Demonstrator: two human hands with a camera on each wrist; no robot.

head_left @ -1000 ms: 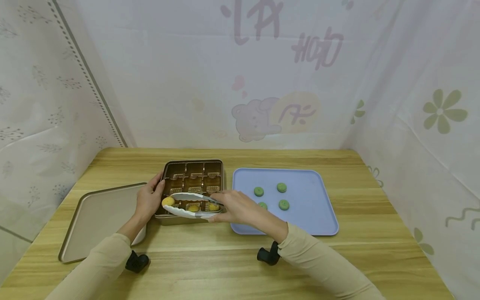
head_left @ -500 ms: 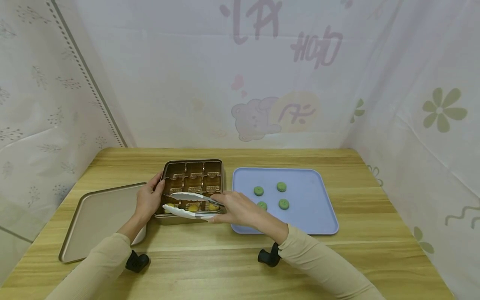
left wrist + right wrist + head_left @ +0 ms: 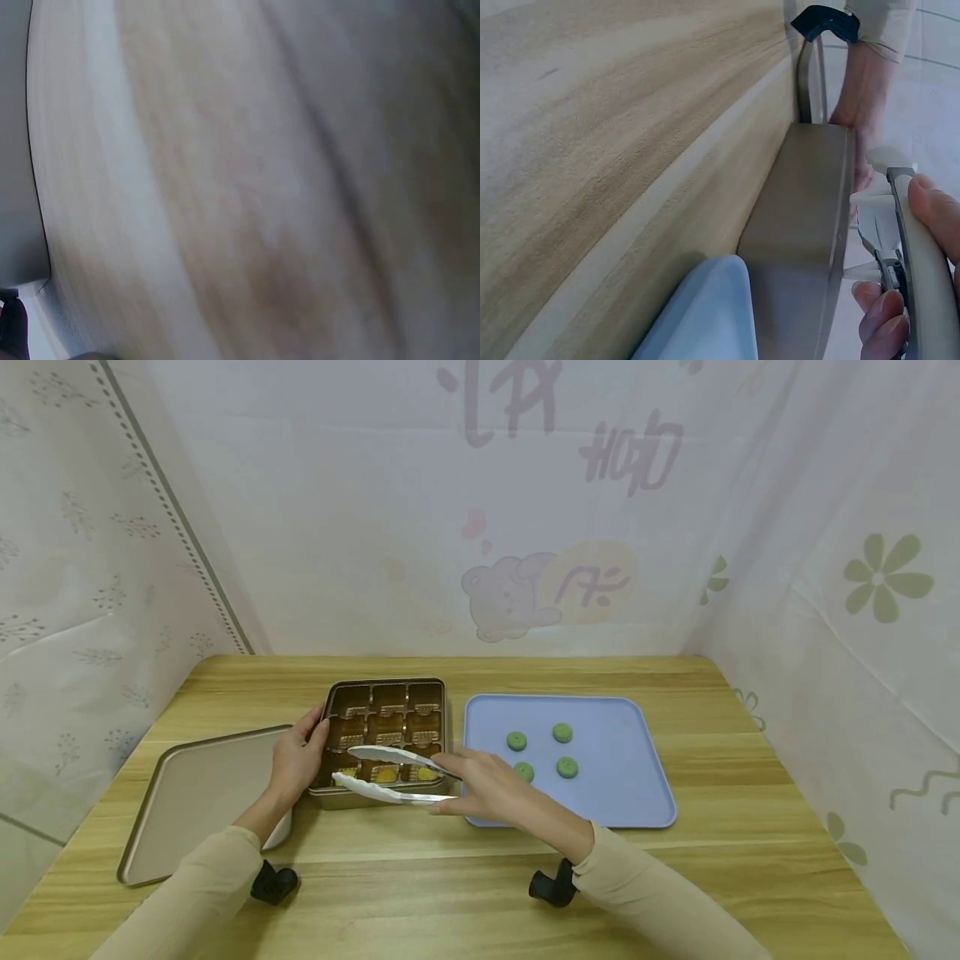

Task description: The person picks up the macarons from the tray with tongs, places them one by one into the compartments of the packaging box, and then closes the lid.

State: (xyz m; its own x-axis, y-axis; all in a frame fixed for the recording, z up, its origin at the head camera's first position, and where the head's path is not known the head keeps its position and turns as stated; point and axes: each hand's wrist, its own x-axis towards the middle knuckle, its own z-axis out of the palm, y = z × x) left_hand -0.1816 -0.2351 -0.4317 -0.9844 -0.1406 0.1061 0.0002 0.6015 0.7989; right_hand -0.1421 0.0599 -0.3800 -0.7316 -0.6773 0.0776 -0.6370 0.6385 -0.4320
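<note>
In the head view, my left hand [image 3: 297,757] rests against the left side of a square brown baking tin [image 3: 386,800], its thumb at the rim. A clear divided insert lies inside the tin. Each compartment in its front row holds a small yellow round cake [image 3: 386,774]. My right hand [image 3: 487,789] grips a pair of tongs [image 3: 375,789] with white scalloped tips. The tongs' arms are spread above the front row, with nothing between them. In the right wrist view, fingers curl round the tongs' handle [image 3: 930,277]. The left wrist view shows mostly blurred table.
A blue tray [image 3: 622,760] with several green round cakes [image 3: 567,767] lies right of the tin. A flat beige lid or tray [image 3: 202,793] lies to the left, partly behind my left arm. All sit on a wooden table [image 3: 405,885] before printed curtains.
The tongs have let go of a yellow cake, which now sits in the front left compartment. Their arms have spread, and my right hand has shifted slightly right. My left hand has not moved.
</note>
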